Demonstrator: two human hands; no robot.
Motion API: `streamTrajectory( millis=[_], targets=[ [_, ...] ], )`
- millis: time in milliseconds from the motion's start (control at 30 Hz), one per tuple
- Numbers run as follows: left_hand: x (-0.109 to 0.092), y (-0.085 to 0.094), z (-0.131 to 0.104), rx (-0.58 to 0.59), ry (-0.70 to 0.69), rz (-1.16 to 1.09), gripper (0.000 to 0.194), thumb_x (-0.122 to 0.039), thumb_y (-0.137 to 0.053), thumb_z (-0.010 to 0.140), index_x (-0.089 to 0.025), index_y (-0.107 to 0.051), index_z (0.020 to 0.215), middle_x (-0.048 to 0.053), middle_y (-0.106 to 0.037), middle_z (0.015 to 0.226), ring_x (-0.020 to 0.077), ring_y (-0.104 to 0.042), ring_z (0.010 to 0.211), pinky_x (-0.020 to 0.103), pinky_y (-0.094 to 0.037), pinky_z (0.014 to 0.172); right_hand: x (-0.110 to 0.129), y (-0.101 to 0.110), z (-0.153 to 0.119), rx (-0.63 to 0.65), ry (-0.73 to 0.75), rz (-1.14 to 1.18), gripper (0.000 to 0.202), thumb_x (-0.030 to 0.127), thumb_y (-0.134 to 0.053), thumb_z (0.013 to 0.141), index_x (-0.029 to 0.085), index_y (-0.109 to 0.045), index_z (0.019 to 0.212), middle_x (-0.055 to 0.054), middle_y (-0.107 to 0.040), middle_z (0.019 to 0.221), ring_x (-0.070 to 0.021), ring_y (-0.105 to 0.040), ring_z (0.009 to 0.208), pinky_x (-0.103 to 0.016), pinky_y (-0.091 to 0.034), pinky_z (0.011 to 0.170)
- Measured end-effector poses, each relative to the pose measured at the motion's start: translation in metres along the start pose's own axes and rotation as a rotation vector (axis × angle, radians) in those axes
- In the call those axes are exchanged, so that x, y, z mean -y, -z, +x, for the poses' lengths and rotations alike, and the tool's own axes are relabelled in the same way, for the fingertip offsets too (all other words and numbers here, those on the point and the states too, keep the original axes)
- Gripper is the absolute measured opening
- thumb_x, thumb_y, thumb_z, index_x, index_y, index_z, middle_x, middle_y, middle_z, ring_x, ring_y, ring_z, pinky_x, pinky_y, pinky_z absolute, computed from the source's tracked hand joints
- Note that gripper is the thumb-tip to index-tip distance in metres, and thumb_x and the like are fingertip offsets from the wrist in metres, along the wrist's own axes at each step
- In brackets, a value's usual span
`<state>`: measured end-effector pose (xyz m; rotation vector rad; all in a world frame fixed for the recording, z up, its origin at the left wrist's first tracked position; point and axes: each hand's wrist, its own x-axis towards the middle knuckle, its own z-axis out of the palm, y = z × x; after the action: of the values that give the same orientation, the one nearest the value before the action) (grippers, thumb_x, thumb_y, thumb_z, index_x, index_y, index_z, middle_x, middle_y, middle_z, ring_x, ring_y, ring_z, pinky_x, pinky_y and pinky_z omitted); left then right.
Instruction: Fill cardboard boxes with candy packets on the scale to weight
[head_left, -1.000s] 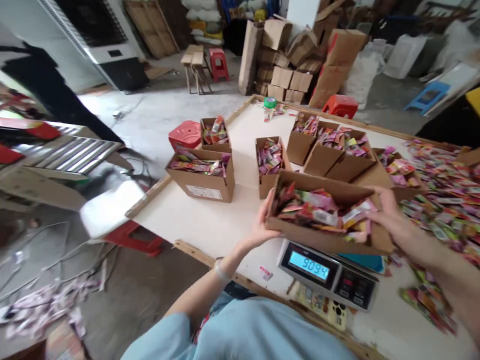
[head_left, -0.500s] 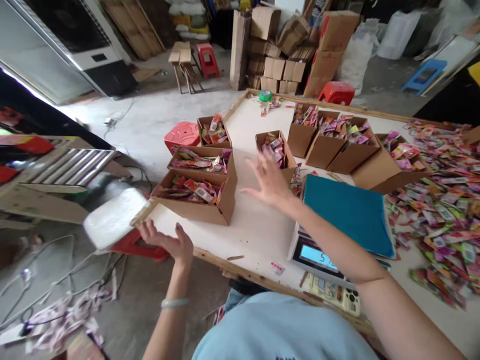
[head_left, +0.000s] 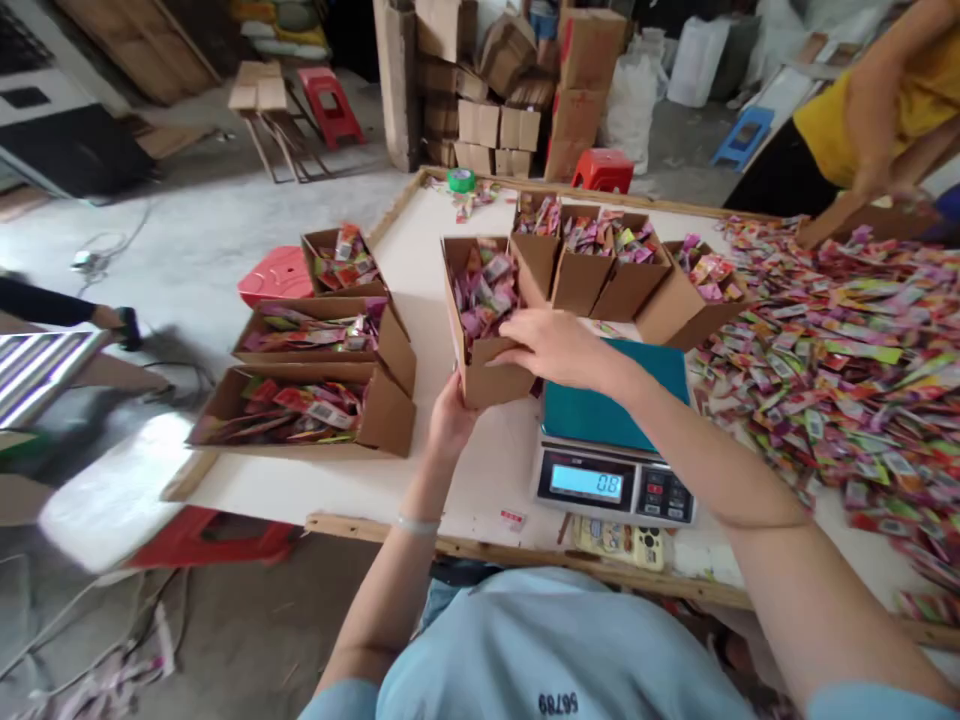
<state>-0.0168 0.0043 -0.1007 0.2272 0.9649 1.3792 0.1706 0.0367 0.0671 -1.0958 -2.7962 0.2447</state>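
Note:
A cardboard box [head_left: 495, 380] filled with small pink and purple packets [head_left: 486, 290] is tilted between my hands, left of the scale. My left hand [head_left: 452, 415] grips its lower left side from below. My right hand [head_left: 559, 348] is closed on the box's near right edge, with its fingertips at the rim. The scale [head_left: 615, 400] has a teal top with nothing on it, and its display [head_left: 586, 482] is lit.
Three filled boxes [head_left: 300, 405] stand at the left, several more [head_left: 585, 275] behind the scale. Loose packets [head_left: 840, 370] are heaped at the right. A person in yellow [head_left: 885, 110] leans over the far right. A phone [head_left: 619, 540] lies below the scale; green tape [head_left: 460, 180] sits far back.
Both hands have come together on the box, which is now nearer and tilted. The view has turned right, bringing the person in yellow into sight. The scale display reads differently.

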Motion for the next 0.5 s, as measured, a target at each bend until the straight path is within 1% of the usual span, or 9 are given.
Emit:
streamTrajectory(
  millis=[100,167,200,233,300,333,400,467,500],
  targets=[
    [0.02,-0.023,-0.026,0.16,-0.2,0.192,0.059,-0.042,-0.063,0.104,-0.036,-0.05,0.161,0.0,-0.056,0.167,0.0285,-0.058,0.15,0.037,-0.062,0.11,-0.004,0.035,-0.075,-0.281,0.065,-0.021,0.025,0.039,-0.057,0.109,0.019,-0.069,0.1,-0.012,-0.072,0.111,-0.0287,-0.065,0.122,-0.041,-0.052,0.102],
    [0.043,-0.044,-0.036,0.287,-0.272,0.406,0.074,-0.052,-0.067,0.101,-0.036,-0.042,0.168,0.002,-0.049,0.174,0.0299,-0.054,0.154,0.039,-0.059,0.115,-0.015,0.05,-0.121,-0.337,0.048,-0.059,0.027,0.04,-0.055,0.109,0.02,-0.068,0.096,-0.011,-0.072,0.109,-0.0297,-0.064,0.126,-0.043,-0.053,0.105],
    [0.055,-0.055,-0.038,0.341,-0.258,0.51,0.079,-0.057,-0.068,0.099,-0.033,-0.041,0.169,0.005,-0.054,0.169,0.0305,-0.059,0.149,0.039,-0.06,0.114,-0.022,0.052,-0.139,-0.333,0.027,-0.079,0.029,0.041,-0.055,0.109,0.02,-0.067,0.095,-0.011,-0.072,0.108,-0.0298,-0.065,0.126,-0.044,-0.054,0.105],
    [0.065,-0.064,-0.038,0.397,-0.227,0.61,0.081,-0.061,-0.067,0.099,-0.029,-0.042,0.169,0.01,-0.064,0.158,0.0307,-0.068,0.138,0.039,-0.062,0.109,-0.029,0.051,-0.154,-0.32,0.001,-0.098,0.031,0.043,-0.055,0.109,0.02,-0.067,0.094,-0.011,-0.072,0.106,-0.0298,-0.066,0.124,-0.044,-0.055,0.103],
    [0.075,-0.078,-0.033,0.509,-0.164,0.811,0.083,-0.064,-0.063,0.1,-0.019,-0.046,0.168,0.013,-0.082,0.113,0.0276,-0.08,0.095,0.038,-0.067,0.085,-0.039,0.043,-0.173,-0.265,-0.052,-0.118,0.034,0.047,-0.056,0.109,0.019,-0.067,0.094,-0.012,-0.072,0.104,-0.0291,-0.068,0.118,-0.043,-0.057,0.098],
    [0.074,-0.083,-0.03,0.555,-0.165,0.912,0.081,-0.063,-0.062,0.101,-0.015,-0.05,0.165,0.009,-0.08,0.087,0.0239,-0.075,0.072,0.036,-0.065,0.07,-0.042,0.039,-0.179,-0.229,-0.071,-0.117,0.035,0.048,-0.056,0.109,0.019,-0.068,0.093,-0.012,-0.072,0.104,-0.0288,-0.068,0.116,-0.044,-0.058,0.098],
    [0.059,-0.09,-0.022,0.596,-0.266,1.063,0.069,-0.058,-0.06,0.103,-0.013,-0.062,0.154,-0.002,-0.06,0.054,0.0161,-0.054,0.045,0.028,-0.05,0.049,-0.047,0.034,-0.189,-0.187,-0.082,-0.098,0.037,0.048,-0.054,0.109,0.019,-0.069,0.093,-0.013,-0.073,0.112,-0.0304,-0.067,0.122,-0.048,-0.058,0.103],
    [0.032,-0.093,-0.015,0.555,-0.449,1.083,0.055,-0.052,-0.059,0.105,-0.014,-0.071,0.143,-0.006,-0.049,0.049,0.0114,-0.042,0.039,0.023,-0.038,0.043,-0.059,0.038,-0.201,-0.207,-0.079,-0.012,0.038,0.056,-0.057,0.107,0.021,-0.073,0.105,-0.013,-0.07,0.134,-0.0346,-0.062,0.137,-0.056,-0.054,0.114],
    [0.017,-0.094,-0.013,0.514,-0.546,1.05,0.049,-0.049,-0.059,0.105,-0.015,-0.073,0.138,-0.006,-0.05,0.05,0.0103,-0.042,0.039,0.022,-0.036,0.042,-0.07,0.042,-0.21,-0.277,-0.097,0.056,0.044,0.063,-0.055,0.105,0.025,-0.074,0.116,-0.012,-0.066,0.145,-0.0372,-0.058,0.143,-0.059,-0.051,0.118]
  ],
)
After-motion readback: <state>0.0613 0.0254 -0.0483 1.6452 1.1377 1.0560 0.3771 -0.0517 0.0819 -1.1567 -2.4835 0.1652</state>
